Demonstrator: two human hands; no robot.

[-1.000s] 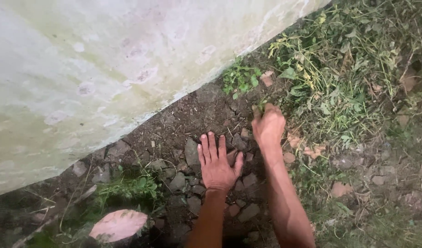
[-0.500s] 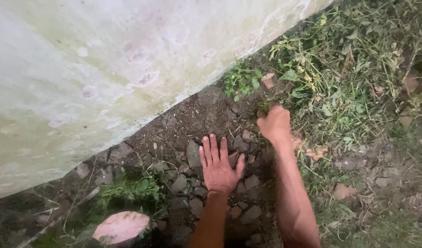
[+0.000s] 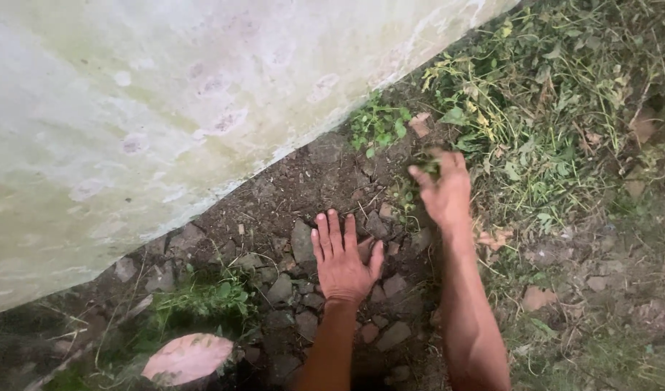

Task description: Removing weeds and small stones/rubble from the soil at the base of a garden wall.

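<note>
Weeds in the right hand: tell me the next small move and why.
Probably lift the right hand up and away to free the weed tuft: its grip is closed on green leaves, above bare soil, while the left hand lies flat on the stones.

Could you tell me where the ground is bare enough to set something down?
The barest patch is the dark soil between the wall and the stones, just ahead of the left hand. Stones crowd the ground under and behind that hand. Right of the right hand, which grips a weed tuft, weeds cover everything. A clump and a pink slab fill the lower left.
</note>
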